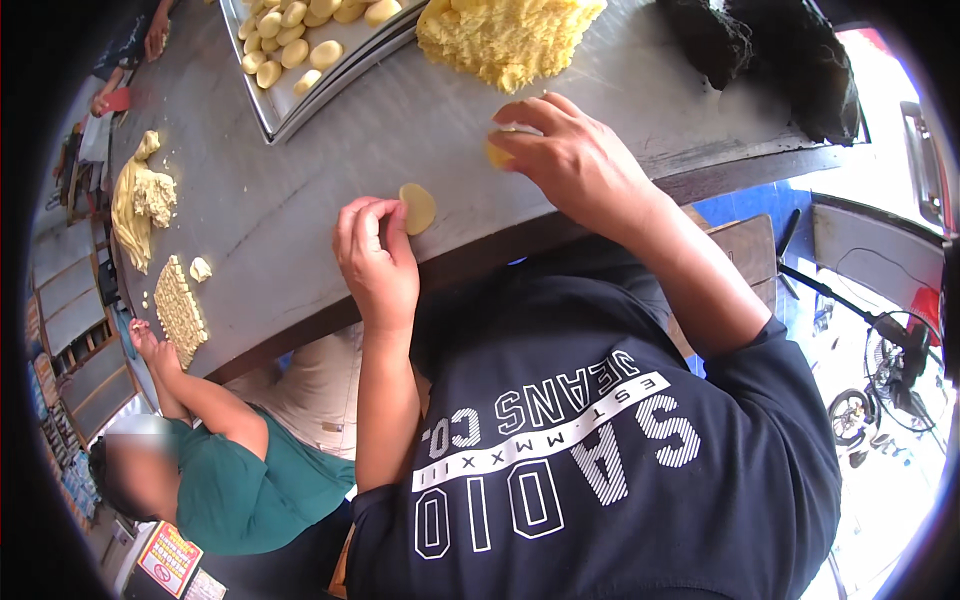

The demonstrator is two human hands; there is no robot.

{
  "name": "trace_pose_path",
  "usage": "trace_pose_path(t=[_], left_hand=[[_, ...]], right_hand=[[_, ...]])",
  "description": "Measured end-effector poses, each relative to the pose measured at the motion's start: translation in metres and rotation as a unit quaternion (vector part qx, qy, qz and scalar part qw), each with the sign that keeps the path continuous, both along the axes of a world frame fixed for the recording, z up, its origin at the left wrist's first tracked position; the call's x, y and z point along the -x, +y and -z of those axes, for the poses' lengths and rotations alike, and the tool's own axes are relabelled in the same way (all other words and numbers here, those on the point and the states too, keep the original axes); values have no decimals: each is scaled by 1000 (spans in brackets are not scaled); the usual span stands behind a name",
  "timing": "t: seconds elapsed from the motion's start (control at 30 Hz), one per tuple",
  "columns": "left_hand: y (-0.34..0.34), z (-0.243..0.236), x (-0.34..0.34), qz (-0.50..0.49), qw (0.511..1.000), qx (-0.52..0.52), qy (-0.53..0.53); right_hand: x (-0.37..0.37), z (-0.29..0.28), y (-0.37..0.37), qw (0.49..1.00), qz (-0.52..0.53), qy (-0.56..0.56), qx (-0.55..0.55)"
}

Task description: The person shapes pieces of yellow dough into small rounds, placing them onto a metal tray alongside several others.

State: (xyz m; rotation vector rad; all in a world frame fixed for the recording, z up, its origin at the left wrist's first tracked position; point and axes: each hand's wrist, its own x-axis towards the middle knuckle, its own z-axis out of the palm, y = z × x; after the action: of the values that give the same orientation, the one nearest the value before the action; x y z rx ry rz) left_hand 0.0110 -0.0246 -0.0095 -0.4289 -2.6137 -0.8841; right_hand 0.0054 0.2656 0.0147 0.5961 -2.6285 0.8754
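A thin, pale yellow dough disc [420,208] is pinched between the thumb and fingers of my left hand [378,250], just above the metal tabletop. My right hand [575,155] is curled over a small piece of yellow dough [497,155] to the right. Its fingers hide most of that piece, and something pale shows between them. Beyond my right hand lies a big crumbly heap of yellow dough [510,40]. A metal tray [285,125] at the far side bears many smooth, round dough pieces [290,52].
Black plastic [770,60] lies at the table's far right. On the left, a co-worker in a green shirt [225,490] has hands by a slab of small dough pieces [180,312]; more dough [140,205] lies beyond. Another person's hand [157,35] shows at the upper left.
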Motion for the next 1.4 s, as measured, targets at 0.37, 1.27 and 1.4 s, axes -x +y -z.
trace_pose_path(t=[0.37, 1.27, 1.4], left_hand=[[39, -17, -13, -37, 871, -433, -229], [18, -16, 13, 217, 935, -103, -262], [18, -6, 15, 169, 963, -121, -173]], right_hand=[[-15, -24, -44, 985, -25, -107, 134], [10, -10, -67, 977, -71, -127, 154], [17, -32, -69, 992, -104, -45, 48]])
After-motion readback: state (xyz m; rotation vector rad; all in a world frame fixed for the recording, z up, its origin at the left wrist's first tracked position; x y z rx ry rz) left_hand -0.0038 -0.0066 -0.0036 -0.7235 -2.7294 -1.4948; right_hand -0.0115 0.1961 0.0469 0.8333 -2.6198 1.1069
